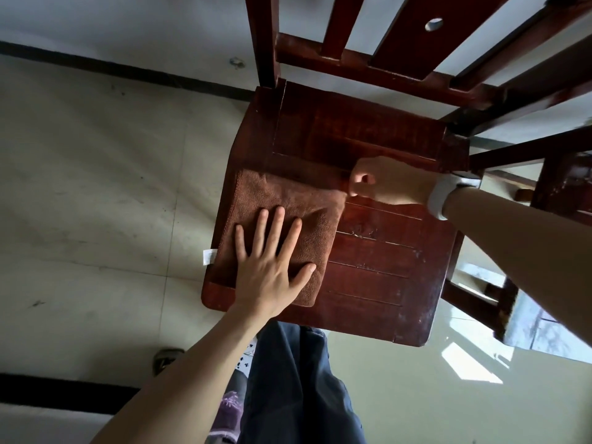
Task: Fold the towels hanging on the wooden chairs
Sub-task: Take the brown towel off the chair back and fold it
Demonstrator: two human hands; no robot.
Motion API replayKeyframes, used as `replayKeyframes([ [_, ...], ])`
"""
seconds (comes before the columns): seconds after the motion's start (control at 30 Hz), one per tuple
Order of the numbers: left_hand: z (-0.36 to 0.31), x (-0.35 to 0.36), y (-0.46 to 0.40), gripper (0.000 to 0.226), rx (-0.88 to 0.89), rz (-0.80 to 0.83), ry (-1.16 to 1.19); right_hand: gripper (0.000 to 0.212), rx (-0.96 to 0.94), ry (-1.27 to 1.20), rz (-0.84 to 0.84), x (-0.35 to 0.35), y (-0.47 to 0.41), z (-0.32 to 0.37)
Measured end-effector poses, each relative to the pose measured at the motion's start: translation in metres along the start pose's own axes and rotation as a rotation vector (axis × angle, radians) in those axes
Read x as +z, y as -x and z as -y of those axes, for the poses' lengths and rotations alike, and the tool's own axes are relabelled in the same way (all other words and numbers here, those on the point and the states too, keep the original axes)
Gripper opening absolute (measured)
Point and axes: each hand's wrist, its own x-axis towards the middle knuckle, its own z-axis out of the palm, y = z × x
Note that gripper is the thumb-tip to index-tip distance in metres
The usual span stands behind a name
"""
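I see the brown towel (282,225) lying folded on the left part of the wooden chair (384,251) seat, its white tag (209,256) sticking out past the seat's left edge. My left hand (272,267) lies flat and spread on top of it, gripping nothing. My right hand (384,181) is clenched, pinching the towel's far right corner. A white wristband (443,195) sits on that wrist.

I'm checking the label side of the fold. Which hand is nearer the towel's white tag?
Left. The left hand lies flat on the towel near the white tag; the right hand pinches the far corner.
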Motion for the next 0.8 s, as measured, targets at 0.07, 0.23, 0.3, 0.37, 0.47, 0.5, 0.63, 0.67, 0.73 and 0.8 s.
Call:
replayKeyframes([
  [0.07,-0.001,0.0,0.0,0.073,-0.003,-0.006,-0.008,0.013,0.027,-0.069,-0.05,-0.001,0.005,-0.011],
  [0.23,-0.001,0.0,0.0,0.073,-0.002,0.014,-0.005,0.014,-0.053,-0.28,0.006,0.025,0.014,0.006],
  [0.3,0.0,-0.001,0.0,0.073,0.0,0.025,-0.007,0.012,-0.035,-0.189,-0.057,0.027,0.012,0.008],
  [0.37,-0.002,-0.004,-0.001,0.073,-0.003,0.035,-0.006,0.016,0.067,0.074,-0.181,0.021,0.011,0.005],
  [0.47,-0.002,-0.016,-0.007,0.065,-0.014,0.027,0.035,0.021,0.105,0.135,-0.557,0.016,0.021,0.007],
  [0.5,0.0,-0.022,-0.01,0.059,-0.007,-0.001,0.052,0.022,0.024,0.118,-0.681,0.019,0.028,0.013],
  [0.63,0.016,-0.032,-0.029,0.049,0.095,-0.101,-0.015,0.042,-0.286,0.439,-0.742,0.068,0.043,0.043],
  [0.67,0.021,-0.032,-0.033,0.05,0.103,-0.093,-0.045,0.047,-0.266,0.524,-0.656,0.083,0.043,0.05],
  [0.73,0.031,-0.03,-0.042,0.053,0.089,-0.037,-0.077,0.056,-0.111,0.614,-0.505,0.103,0.041,0.053],
  [0.8,0.04,-0.026,-0.047,0.055,0.091,0.045,-0.076,0.063,0.026,0.609,-0.43,0.113,0.039,0.046],
])
